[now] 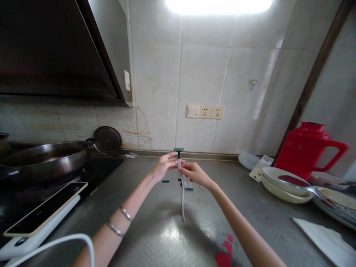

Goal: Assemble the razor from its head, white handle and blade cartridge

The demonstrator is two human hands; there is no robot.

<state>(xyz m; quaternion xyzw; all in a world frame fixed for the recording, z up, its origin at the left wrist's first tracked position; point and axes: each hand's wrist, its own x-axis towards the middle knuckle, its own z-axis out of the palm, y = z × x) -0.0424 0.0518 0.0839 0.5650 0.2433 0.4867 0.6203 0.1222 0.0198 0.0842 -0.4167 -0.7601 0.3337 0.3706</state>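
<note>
My right hand (196, 174) pinches the razor (179, 163) upright above the worktop (147, 222), towards its back edge; my left hand's (163, 167) grip I cannot tell. Head (178, 149) seems fitted; one blade (165, 181) lies apart.

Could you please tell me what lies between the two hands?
The head view shows a razor, upright, between the left hand and the right hand.

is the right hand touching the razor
Touching: the head view shows the right hand with its thumb and fingertips meeting at the handle of the upright razor, with no gap between them.
</note>
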